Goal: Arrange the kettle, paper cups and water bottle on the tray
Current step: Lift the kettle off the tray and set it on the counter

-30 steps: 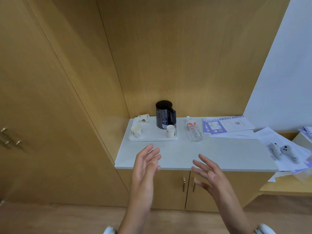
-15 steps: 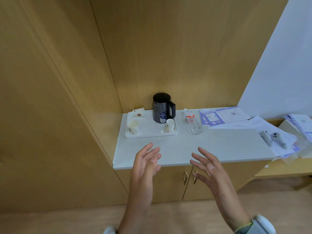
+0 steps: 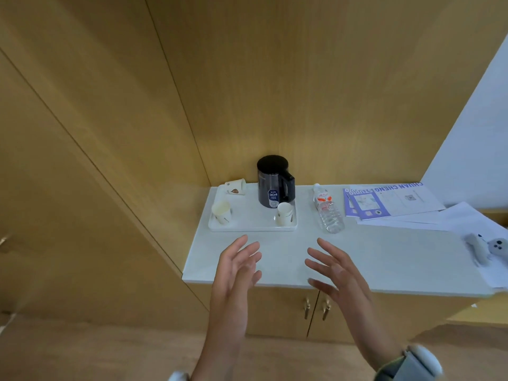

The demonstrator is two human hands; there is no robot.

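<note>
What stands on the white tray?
On the tray: black kettle, two upright paper cups; a third cup lies tipped at the back-left corner. The surface under the kettle is covered.

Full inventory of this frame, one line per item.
tray: 1, white, counter's left end
kettle: 1, black, tray's back right
cups: 3, white; two upright on tray, front left and before kettle; one on its side at tray's back-left corner
bottle: 1, clear, on counter right of tray, seemingly lying down
leaflets: few, purple-white, counter back right
sheets: several, white, under and right of leaflets
controllers: 2, grey-white, on sheets, far right
counter: 1, white, over wooden cabinet
hands: 2, bare; left hand and right hand open, empty, over counter's front edge
</note>
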